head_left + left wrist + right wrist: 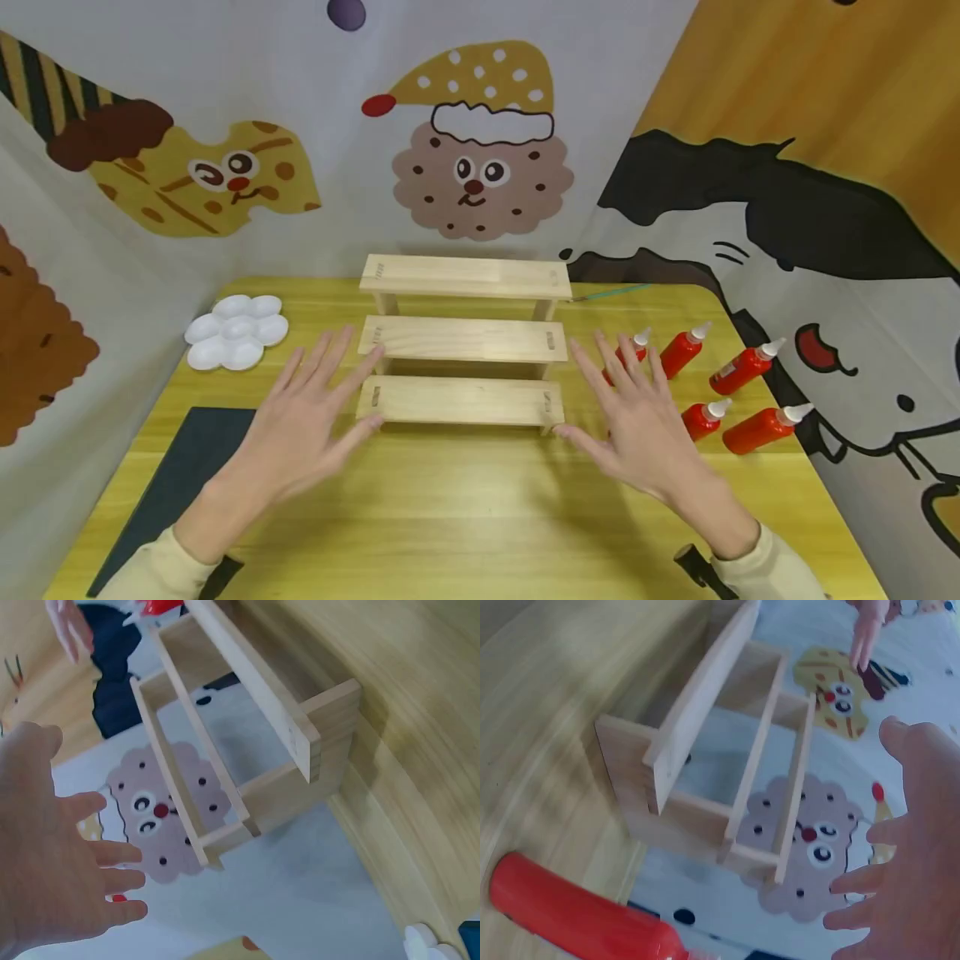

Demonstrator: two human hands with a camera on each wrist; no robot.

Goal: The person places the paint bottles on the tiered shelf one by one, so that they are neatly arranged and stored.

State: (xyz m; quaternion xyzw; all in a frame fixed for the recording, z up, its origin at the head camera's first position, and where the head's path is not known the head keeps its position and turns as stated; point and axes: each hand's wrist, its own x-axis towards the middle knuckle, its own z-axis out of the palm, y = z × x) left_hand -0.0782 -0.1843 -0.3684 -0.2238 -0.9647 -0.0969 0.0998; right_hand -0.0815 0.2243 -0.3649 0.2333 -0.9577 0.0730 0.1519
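Observation:
A small three-step wooden shelf [465, 338] of pale bare wood stands at the middle back of the table. My left hand [303, 417] is spread flat at its left side, palm down, fingers pointing away from me. On the other side, my right hand [637, 417] is spread the same way, overlapping some of the red bottles in the head view. Neither hand holds anything. In the left wrist view the shelf [247, 735] shows its open side frame beside the hand [67, 855]. The right wrist view has the shelf [682, 817] and a red bottle [577, 907] near the hand [907, 847].
Several red squeeze bottles [750, 367] with white nozzles stand at the right. A white flower-shaped palette [237, 331] lies at the back left, near a dark flat board [187, 467]. Behind the shelf's right end lies a thin green brush [618, 292]. Printed cloth [300, 250] hangs around the table.

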